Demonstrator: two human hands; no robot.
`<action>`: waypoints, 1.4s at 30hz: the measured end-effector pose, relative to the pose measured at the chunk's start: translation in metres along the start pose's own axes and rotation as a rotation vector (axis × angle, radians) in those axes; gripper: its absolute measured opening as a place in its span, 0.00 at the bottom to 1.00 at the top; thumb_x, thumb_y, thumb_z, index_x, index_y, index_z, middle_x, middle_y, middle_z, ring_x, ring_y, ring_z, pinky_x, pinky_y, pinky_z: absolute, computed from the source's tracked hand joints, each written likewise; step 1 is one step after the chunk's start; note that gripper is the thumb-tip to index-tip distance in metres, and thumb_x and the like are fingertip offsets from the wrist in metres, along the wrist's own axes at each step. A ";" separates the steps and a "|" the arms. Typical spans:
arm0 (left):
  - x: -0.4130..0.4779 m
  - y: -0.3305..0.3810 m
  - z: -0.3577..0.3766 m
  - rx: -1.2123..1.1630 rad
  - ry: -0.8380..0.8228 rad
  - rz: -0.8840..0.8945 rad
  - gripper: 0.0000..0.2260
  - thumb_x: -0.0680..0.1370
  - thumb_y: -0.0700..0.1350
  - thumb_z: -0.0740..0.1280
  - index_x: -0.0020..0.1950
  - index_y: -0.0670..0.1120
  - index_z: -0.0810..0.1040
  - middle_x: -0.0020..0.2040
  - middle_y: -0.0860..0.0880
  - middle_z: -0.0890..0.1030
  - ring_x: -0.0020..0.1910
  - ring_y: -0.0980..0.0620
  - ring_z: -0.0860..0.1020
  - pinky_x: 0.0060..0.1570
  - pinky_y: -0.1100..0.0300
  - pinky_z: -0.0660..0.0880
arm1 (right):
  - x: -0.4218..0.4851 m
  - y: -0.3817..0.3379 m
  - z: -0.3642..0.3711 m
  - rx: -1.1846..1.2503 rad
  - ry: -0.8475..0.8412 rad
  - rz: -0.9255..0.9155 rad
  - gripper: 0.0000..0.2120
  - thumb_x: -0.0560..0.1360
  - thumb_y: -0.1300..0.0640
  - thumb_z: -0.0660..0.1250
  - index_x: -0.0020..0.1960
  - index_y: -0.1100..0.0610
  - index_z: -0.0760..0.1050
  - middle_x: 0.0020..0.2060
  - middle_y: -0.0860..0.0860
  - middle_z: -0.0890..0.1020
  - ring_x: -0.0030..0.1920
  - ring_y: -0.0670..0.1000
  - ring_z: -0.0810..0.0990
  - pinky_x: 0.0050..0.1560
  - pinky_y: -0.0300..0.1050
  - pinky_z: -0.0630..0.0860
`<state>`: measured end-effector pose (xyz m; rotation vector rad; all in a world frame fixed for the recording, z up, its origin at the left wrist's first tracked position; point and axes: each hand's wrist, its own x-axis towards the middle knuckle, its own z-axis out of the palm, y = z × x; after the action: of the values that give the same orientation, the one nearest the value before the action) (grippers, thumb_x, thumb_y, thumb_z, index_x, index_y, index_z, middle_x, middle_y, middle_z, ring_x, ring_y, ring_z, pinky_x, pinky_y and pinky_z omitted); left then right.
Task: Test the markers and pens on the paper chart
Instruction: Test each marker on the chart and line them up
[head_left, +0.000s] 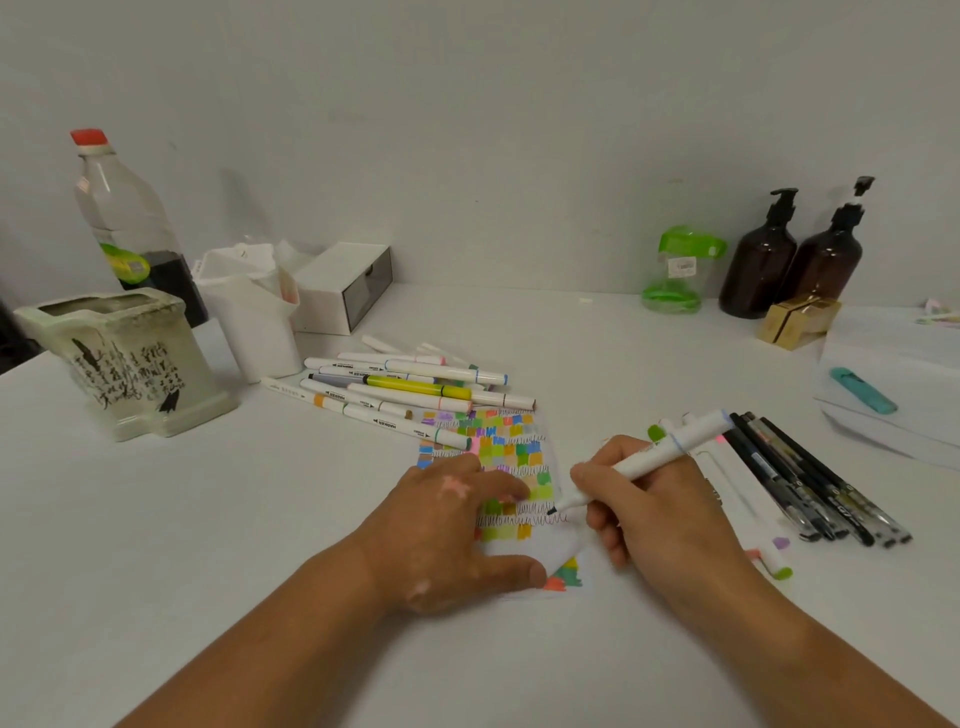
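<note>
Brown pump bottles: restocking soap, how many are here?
2. The left dark brown pump bottle stands back right beside the green-lidded clear jar; the right dark brown pump bottle stands next to it, behind the small gold box. None seems hidden.

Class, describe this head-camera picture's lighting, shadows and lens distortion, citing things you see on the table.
Head view: soft, even light, no glare; faint shadows beside the ceramic pot and under the left hand. Head view: wide-angle distortion leans the clear bottle and pump bottles outward; the picture is slightly soft.
</note>
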<state>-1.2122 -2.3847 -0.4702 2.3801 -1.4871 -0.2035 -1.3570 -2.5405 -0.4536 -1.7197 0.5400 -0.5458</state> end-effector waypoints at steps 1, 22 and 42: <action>0.000 -0.001 0.000 -0.002 -0.003 0.004 0.36 0.66 0.77 0.65 0.70 0.64 0.68 0.59 0.60 0.72 0.58 0.56 0.70 0.62 0.57 0.71 | 0.001 0.000 0.001 0.014 -0.012 0.006 0.10 0.77 0.55 0.71 0.36 0.51 0.80 0.25 0.52 0.79 0.24 0.49 0.74 0.23 0.41 0.71; 0.000 0.000 0.000 0.013 -0.010 0.023 0.33 0.70 0.73 0.65 0.72 0.64 0.68 0.53 0.58 0.68 0.54 0.57 0.65 0.60 0.56 0.69 | -0.005 0.002 0.010 -0.399 -0.121 -0.072 0.08 0.71 0.58 0.74 0.37 0.47 0.80 0.31 0.42 0.82 0.32 0.41 0.80 0.28 0.29 0.71; 0.000 0.003 -0.001 0.000 -0.023 0.005 0.34 0.69 0.74 0.65 0.72 0.64 0.68 0.55 0.60 0.67 0.56 0.58 0.66 0.62 0.56 0.70 | -0.002 0.002 0.008 -0.461 -0.087 -0.074 0.07 0.71 0.56 0.72 0.36 0.48 0.79 0.31 0.42 0.81 0.32 0.39 0.79 0.29 0.30 0.71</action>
<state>-1.2142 -2.3852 -0.4681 2.3815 -1.5026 -0.2299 -1.3536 -2.5335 -0.4571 -2.1972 0.5711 -0.4155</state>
